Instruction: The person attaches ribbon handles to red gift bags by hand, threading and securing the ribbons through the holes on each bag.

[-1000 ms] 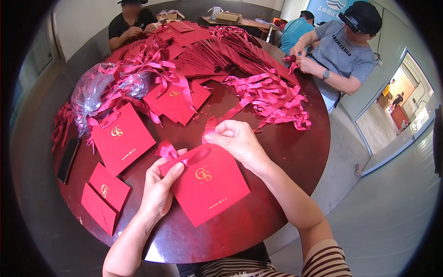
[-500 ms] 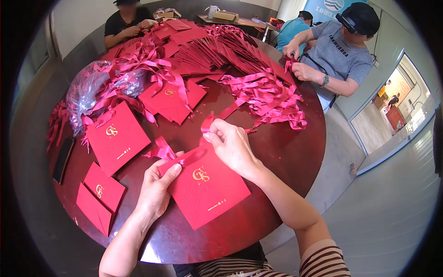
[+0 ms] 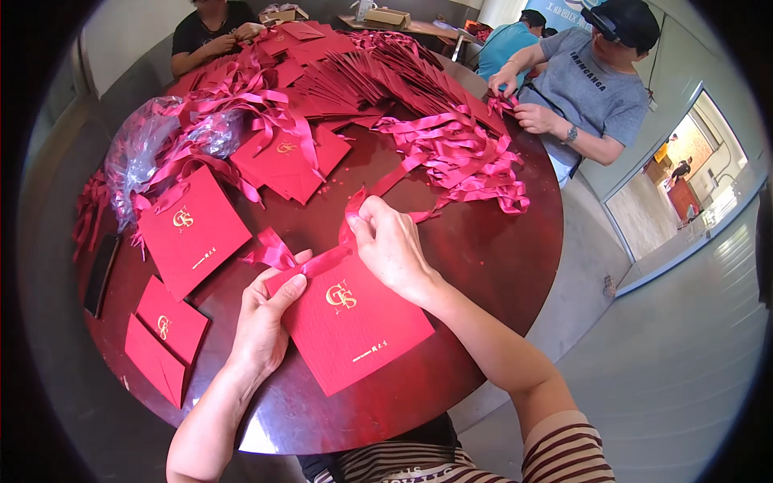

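My left hand (image 3: 266, 314) grips the upper left corner of a flat red gift bag (image 3: 366, 338) with a gold emblem, its thumb pressing a pink ribbon (image 3: 324, 262) against the top edge. A loose ribbon end sticks out beyond that thumb. At the bag's upper right, my right hand (image 3: 394, 248) is closed in a pinch on the same ribbon, which rises in a loop beside the fingers. The right fingertips are partly hidden behind the hand. The bag lies tilted just above the near edge of the table.
The round dark-red table (image 3: 515, 298) holds a ribbon heap (image 3: 459, 161), stacked red bags (image 3: 362, 80), a clear plastic bag (image 3: 141, 153), another gift bag (image 3: 193, 233), a folded one (image 3: 165, 338) and a black phone (image 3: 101, 274). Co-workers handle ribbons (image 3: 503, 105) across the table.
My right hand has moved slightly up and left with the ribbon, which now stands in a taller loop. The left hand keeps its grip on the bag. The whole view has shifted a little.
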{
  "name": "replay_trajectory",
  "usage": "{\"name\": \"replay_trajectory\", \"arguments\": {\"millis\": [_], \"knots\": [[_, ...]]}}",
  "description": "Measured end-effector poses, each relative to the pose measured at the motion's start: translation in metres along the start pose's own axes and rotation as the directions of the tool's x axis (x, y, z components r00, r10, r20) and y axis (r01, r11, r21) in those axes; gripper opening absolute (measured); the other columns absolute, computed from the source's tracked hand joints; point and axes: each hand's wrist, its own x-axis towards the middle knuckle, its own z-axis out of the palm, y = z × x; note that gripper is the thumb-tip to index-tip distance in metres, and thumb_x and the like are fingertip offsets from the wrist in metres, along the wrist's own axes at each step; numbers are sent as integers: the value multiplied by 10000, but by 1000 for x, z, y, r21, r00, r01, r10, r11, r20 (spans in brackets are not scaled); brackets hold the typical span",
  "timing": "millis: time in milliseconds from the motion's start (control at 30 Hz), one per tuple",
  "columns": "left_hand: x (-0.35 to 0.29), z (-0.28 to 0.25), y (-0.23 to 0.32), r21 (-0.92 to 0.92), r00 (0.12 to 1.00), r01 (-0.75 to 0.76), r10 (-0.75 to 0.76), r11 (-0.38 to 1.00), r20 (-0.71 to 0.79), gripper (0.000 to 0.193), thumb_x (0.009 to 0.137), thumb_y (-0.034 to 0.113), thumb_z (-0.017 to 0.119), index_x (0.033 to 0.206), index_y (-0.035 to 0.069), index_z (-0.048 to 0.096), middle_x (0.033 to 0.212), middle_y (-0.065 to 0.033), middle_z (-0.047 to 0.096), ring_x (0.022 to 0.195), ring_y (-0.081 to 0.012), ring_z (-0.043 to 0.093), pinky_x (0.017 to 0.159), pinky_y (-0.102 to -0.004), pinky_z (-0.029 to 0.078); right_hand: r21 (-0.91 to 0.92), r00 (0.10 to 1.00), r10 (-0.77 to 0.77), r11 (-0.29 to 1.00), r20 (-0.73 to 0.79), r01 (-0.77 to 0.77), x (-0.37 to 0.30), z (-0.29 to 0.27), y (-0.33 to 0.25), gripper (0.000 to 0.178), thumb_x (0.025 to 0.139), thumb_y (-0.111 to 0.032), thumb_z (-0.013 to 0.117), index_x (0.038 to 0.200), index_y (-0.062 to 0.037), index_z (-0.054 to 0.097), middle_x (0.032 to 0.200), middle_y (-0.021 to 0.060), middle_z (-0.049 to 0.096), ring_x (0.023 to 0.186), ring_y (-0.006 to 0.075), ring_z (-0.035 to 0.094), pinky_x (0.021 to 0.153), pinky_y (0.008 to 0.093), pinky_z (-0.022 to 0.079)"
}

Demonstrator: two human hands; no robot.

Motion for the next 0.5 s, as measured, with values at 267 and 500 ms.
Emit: {"name": "replay_trajectory", "arguments": {"millis": [267,500], "knots": [[-4,3,8,17,997,-61,62,998,-35,357,832,104,595,1173,11,546,1016,-87,637,908,-153,614,864,-305,473,402,861,233,808,453,-430,17,-11,13,416,910,-411,519,746,-35,592,697,0,574,638,51,507,580,250,424],[-10,5,15,-32,997,-71,71,997,-18,320,828,92,623,1132,4,576,972,-79,644,855,-128,612,806,-286,485,607,814,103,614,572,-504,6,-24,-18,328,883,-295,589,823,20,661,714,42,628,656,73,553,595,234,445]]}}
